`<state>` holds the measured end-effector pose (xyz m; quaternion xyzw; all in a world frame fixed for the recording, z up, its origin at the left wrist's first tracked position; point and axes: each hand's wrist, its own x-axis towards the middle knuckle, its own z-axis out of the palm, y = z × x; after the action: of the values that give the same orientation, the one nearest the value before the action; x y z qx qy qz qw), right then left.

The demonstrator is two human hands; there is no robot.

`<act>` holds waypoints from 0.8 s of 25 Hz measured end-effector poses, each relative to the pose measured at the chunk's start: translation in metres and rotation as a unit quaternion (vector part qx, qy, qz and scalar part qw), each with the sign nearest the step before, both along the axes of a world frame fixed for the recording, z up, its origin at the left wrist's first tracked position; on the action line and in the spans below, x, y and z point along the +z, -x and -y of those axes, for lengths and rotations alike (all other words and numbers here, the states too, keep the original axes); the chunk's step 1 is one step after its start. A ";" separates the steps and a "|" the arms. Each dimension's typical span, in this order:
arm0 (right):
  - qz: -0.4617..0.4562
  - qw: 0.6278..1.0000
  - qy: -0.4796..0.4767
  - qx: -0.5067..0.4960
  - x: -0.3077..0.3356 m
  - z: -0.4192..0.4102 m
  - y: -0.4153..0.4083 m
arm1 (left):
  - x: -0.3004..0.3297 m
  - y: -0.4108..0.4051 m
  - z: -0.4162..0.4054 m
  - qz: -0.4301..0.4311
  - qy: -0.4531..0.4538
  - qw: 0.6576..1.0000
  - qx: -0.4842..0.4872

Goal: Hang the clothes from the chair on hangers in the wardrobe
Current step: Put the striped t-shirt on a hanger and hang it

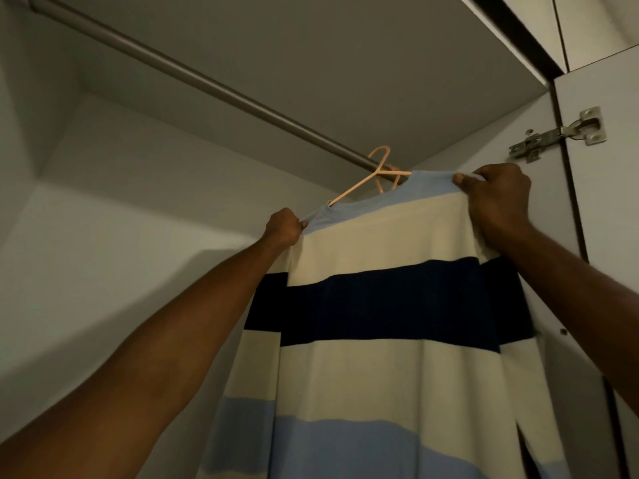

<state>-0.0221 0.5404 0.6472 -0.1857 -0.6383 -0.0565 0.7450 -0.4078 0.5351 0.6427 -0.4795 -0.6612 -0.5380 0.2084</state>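
Both hands, left (284, 227) and right (495, 198), pinch the striped sweater's (387, 305) shoulders on a peach hanger (371, 178) hooked over the wardrobe rail (193, 77).

My head view is dim and slightly soft. Light falls from behind me, shading the wardrobe ceiling (345, 63). The hanging rail (193, 77) bows near the wide-angle edge.

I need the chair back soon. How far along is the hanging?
Done: the striped shirt is on a peach hanger hooked over the rail. In hand: left hand and right hand pinch its shoulders, straightening it. Left: unknown; the chair is out of view.
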 end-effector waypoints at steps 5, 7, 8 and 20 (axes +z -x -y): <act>0.011 1.000 -0.010 -0.004 0.004 0.001 0.011 | -0.001 0.013 -0.012 0.006 0.001 1.000 -0.007; 0.015 1.000 -0.012 -0.004 0.003 0.000 0.016 | -0.007 0.022 -0.017 0.016 0.011 1.000 -0.023; 0.018 1.000 -0.007 -0.004 0.001 0.000 0.018 | -0.011 0.025 -0.019 0.017 0.016 0.999 -0.033; 0.040 0.999 0.020 -0.030 -0.010 -0.018 -0.002 | -0.030 0.006 -0.047 0.008 0.062 0.996 -0.068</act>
<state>-0.0205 0.5583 0.6367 -0.2172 -0.6625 -0.0729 0.7131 -0.4137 0.5824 0.6125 -0.5310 -0.6608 -0.5127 0.1362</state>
